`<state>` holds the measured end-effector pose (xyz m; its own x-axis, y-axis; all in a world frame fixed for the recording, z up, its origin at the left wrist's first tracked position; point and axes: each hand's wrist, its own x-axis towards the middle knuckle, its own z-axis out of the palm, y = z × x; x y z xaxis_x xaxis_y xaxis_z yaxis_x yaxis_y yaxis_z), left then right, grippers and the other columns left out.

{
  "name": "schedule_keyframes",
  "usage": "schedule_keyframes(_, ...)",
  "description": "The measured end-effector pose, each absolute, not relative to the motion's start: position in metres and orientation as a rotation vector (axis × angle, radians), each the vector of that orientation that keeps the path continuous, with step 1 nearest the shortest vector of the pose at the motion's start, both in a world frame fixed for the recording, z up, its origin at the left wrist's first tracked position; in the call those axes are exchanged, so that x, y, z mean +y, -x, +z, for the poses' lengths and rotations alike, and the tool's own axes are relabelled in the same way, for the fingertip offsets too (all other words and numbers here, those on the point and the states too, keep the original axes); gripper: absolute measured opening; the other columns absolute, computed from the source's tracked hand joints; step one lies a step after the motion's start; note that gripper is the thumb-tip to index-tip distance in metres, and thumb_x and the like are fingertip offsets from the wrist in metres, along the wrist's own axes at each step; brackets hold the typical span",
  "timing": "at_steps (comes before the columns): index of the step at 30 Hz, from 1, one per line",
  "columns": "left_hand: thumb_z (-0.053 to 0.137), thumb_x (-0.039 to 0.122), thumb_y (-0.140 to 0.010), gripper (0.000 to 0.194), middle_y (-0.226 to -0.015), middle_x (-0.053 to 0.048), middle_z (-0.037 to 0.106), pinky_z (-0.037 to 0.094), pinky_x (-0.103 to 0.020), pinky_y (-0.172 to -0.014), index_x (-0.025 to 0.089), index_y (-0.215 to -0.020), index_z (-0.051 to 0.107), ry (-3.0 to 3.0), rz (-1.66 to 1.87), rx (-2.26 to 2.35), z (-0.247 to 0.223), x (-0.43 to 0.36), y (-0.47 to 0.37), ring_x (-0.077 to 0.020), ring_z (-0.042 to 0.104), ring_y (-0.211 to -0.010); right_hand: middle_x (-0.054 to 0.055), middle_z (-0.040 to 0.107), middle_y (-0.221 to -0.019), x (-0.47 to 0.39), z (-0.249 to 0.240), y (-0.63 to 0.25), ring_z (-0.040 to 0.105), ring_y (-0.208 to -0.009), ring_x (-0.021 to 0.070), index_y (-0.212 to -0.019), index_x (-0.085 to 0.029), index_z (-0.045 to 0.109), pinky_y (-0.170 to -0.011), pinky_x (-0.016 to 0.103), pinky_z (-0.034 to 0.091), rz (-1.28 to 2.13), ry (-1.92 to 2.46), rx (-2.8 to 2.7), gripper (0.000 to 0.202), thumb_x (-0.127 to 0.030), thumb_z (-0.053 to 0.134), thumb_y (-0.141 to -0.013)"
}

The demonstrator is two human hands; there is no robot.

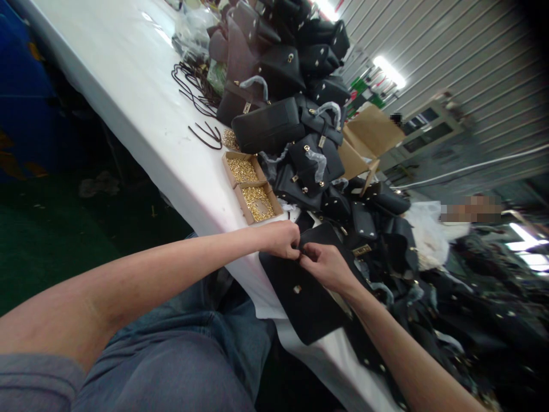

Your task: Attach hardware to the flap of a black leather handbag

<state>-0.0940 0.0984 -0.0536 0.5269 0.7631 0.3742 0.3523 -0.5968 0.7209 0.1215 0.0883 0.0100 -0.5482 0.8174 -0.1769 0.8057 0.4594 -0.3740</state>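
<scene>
A flat black bag panel [309,309] lies at the table's edge in front of me, with a small metal fitting [297,290] on its face. Over its upper part my left hand [281,239] is closed, thumb and fingers pinched together. My right hand [323,264] meets it there, its fingertips also pinched near the same spot. Whatever is between the fingertips is too small and hidden to make out. Just beyond my left hand sit two small cardboard trays, the nearer tray [245,210] and the farther tray [229,167], both filled with gold-coloured metal pieces.
Black handbags [268,126] are heaped along the far side of the white table [141,103]. Dark cords [206,136] lie left of the heap. Behind stands an open cardboard box [369,137]. Another person [472,209] is at the far right.
</scene>
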Motion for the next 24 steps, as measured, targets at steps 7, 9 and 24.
schedule_keyframes(7,0.074,0.037,-0.077,0.029,-0.044,0.002,0.046,0.025,-0.031,-0.052,0.017,-0.056,0.072,-2.199,0.847,0.866,-0.056,0.11,0.094,-0.0113,0.034,-0.048,-0.005,0.041,-0.061,0.092,0.012,-0.127,0.038,-0.06,0.0126,-0.067,-0.021,0.051,-0.058,0.031,0.023,0.761,1.472,-2.68,0.033,-0.037,0.063,-0.093)
schedule_keyframes(9,0.074,0.038,-0.078,0.03,-0.044,0.003,0.045,0.025,-0.032,-0.052,0.017,-0.056,0.073,-2.212,0.82,0.821,-0.055,0.114,0.095,-0.0117,0.035,-0.05,-0.005,0.043,-0.062,0.093,0.012,-0.127,0.038,-0.061,0.0131,-0.068,-0.021,0.052,-0.058,0.03,0.024,0.833,1.489,-2.649,0.033,-0.039,0.064,-0.093)
schedule_keyframes(24,0.077,0.027,-0.075,0.021,-0.047,-0.002,0.056,0.028,-0.033,-0.053,0.016,-0.057,0.076,-2.451,0.564,0.742,-0.024,0.127,0.089,-0.0141,0.041,-0.049,-0.004,0.051,-0.063,0.093,0.013,-0.127,0.041,-0.061,0.0141,-0.07,-0.021,0.058,-0.059,0.03,0.027,0.99,1.54,-2.537,0.034,-0.045,0.068,-0.091)
